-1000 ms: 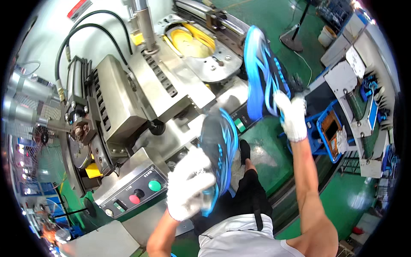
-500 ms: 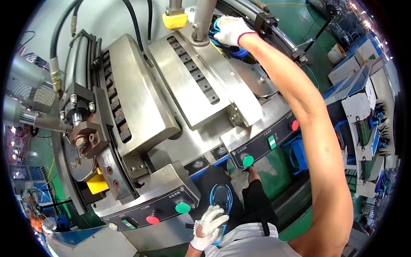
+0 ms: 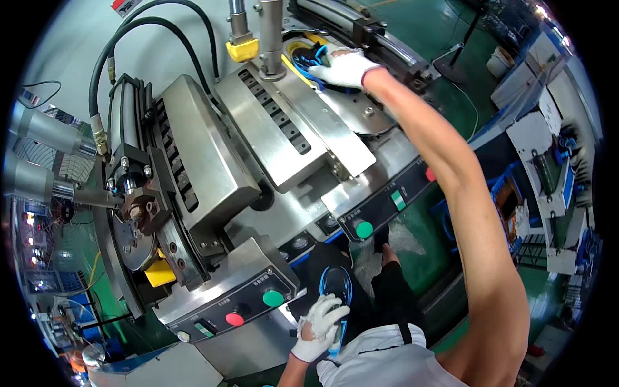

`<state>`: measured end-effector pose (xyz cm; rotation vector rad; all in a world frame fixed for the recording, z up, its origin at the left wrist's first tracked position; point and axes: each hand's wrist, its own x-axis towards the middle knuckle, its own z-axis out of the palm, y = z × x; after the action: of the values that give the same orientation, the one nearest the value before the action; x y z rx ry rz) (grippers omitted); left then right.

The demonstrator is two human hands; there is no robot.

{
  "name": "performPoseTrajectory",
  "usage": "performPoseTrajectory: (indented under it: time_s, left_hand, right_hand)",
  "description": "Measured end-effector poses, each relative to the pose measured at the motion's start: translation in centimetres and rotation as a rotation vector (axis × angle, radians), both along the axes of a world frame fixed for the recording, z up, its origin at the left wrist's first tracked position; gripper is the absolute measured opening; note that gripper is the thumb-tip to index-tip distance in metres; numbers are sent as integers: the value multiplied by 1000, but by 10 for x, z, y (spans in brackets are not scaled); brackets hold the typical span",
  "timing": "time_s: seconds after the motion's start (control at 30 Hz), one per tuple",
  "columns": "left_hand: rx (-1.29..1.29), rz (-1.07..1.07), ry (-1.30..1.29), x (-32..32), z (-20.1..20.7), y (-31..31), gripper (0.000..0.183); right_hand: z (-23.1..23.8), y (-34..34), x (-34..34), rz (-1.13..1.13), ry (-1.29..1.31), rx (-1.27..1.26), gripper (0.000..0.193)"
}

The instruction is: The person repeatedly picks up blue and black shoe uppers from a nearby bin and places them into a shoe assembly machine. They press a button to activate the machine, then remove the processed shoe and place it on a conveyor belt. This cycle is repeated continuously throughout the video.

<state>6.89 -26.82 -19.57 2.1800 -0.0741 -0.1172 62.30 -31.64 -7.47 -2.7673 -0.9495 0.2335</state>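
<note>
My left hand point(image 3: 320, 327), in a white knit glove, is closed around a black shoe with blue trim point(image 3: 336, 284) resting by my lap. Its toe points away from me. At the far end of the machine's right side, my right hand point(image 3: 348, 69), also gloved, has its fingers closed on the side of another black and blue shoe point(image 3: 311, 58). That shoe lies beside a round metal plate point(image 3: 354, 111), behind a steel post point(image 3: 271, 39). Glove and post partly cover it.
Two steel clamp blocks point(image 3: 203, 142) fill the machine's middle. Black hoses point(image 3: 164, 24) arch at the back. Yellow pads point(image 3: 243, 51) hang by the posts. Front panels carry green buttons point(image 3: 273, 298) and red buttons point(image 3: 235, 319). Racks with shoes point(image 3: 548, 174) stand at right.
My right hand has shifted right and nearer relative to the post, and more of the far shoe shows. The view has turned slightly. My left hand stays on its shoe.
</note>
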Motion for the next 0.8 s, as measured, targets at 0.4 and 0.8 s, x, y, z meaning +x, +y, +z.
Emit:
performPoseTrajectory:
  time_s: [0.4,0.8]
  left_hand:
    - [-72,-36,-123,0,-10,-32,40]
    - [-117,156,-418,46,33,-130,39]
  right_hand:
    - [-153,-104,-306,199,-245,222,94]
    - [-91,-321,-508,-215,483,662,118]
